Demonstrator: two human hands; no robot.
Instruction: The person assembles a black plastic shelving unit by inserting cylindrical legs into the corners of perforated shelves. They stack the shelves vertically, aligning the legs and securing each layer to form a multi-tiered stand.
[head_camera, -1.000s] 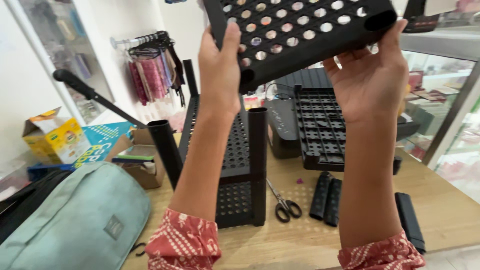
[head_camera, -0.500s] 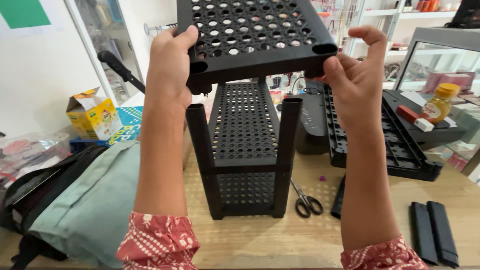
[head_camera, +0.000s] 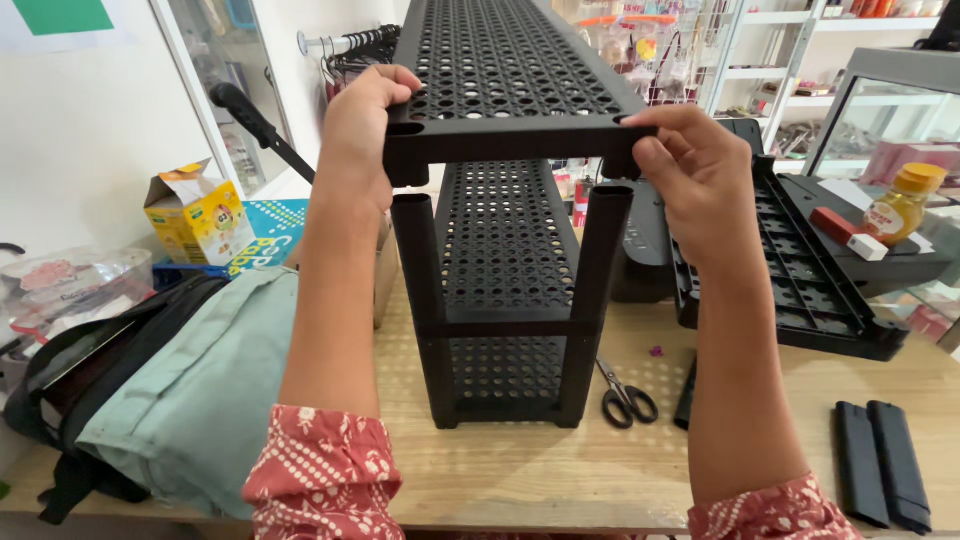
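Now the black perforated shelf panel (head_camera: 510, 70) sits lower and flatter than half a second ago: then it was tilted up toward the camera, underside showing; now it is near level, its near corner sockets just above the two near posts of the rack (head_camera: 505, 300), not yet seated on them. A narrow gap shows between the panel's front edge and the left post (head_camera: 415, 260) top; the right post (head_camera: 600, 260) top is just under the right corner. Judgement: the panel has been brought into line with the posts.

Wooden table (head_camera: 560, 470) carries the rack, upright, two perforated tiers already joined.

Left hand (head_camera: 360, 125) is clamped on the panel's near left corner, fingers curled over the top, thumb side against the edge. Right hand (head_camera: 690, 165) pinches the near right corner, fingertips on top.

Pale green bag (head_camera: 190, 390) lies left of the rack, touching the left forearm's line. Another black panel (head_camera: 800, 280) leans at right, apart. Yellow carton (head_camera: 195, 220) stands far left. Two spare black posts (head_camera: 885, 460) lie at right front. Scissors (head_camera: 625, 395) lie just right of the rack's foot. Honey-coloured bottle (head_camera: 900, 205) stands at far right.
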